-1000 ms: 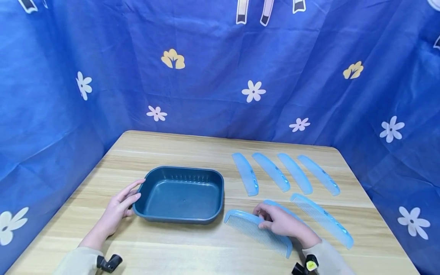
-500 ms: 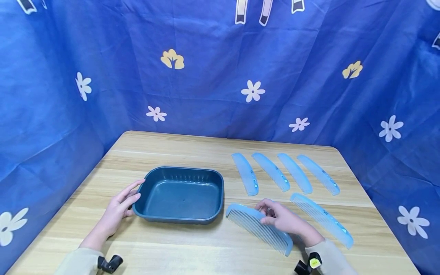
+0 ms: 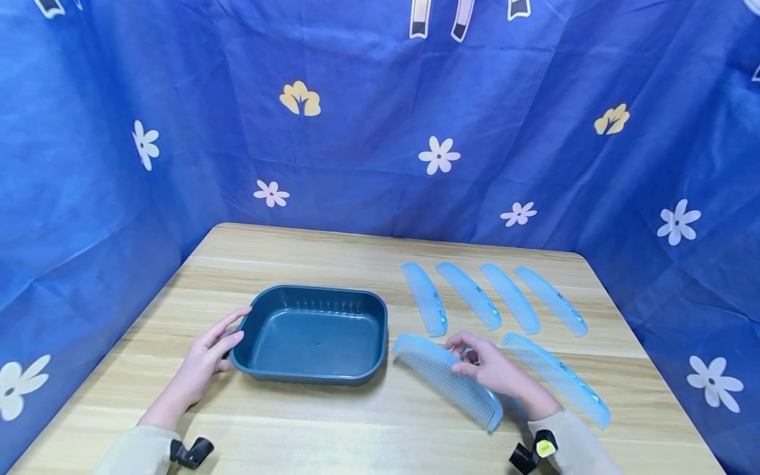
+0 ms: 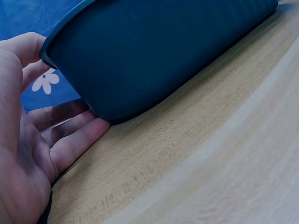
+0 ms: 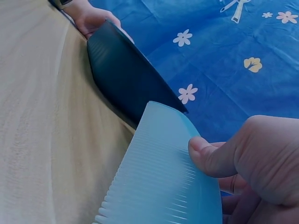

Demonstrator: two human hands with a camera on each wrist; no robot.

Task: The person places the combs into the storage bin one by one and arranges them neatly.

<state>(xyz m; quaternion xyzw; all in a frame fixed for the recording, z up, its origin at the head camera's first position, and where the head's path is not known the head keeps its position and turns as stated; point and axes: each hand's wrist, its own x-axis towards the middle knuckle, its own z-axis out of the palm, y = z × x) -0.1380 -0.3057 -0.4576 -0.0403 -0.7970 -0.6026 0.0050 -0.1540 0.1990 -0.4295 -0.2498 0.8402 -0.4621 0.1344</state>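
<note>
My right hand [image 3: 488,363] pinches a translucent blue comb [image 3: 436,369] by its curved spine, with the teeth pointing down toward me. In the right wrist view, the thumb [image 5: 203,151] presses on the face of that comb near its back edge. Partly hidden under the right forearm lies another blue comb [image 3: 512,404] on the table. My left hand [image 3: 204,359] rests against the left end of a dark teal plastic tub [image 3: 317,380]. Its fingers [image 4: 81,140] lie mostly straight, touching the tub's wall low down and its rim in the left wrist view.
Several matching combs lie in a slanted row at the back right, among them the leftmost comb [image 3: 424,300]. A further comb [image 3: 558,379] lies right of my right hand. The wooden table [image 3: 285,429] is enclosed by a blue flowered cloth [image 3: 356,152].
My right hand has lifted the comb slightly and shifted it away from me, uncovering part of the comb beneath. The left hand and tub have stayed put.
</note>
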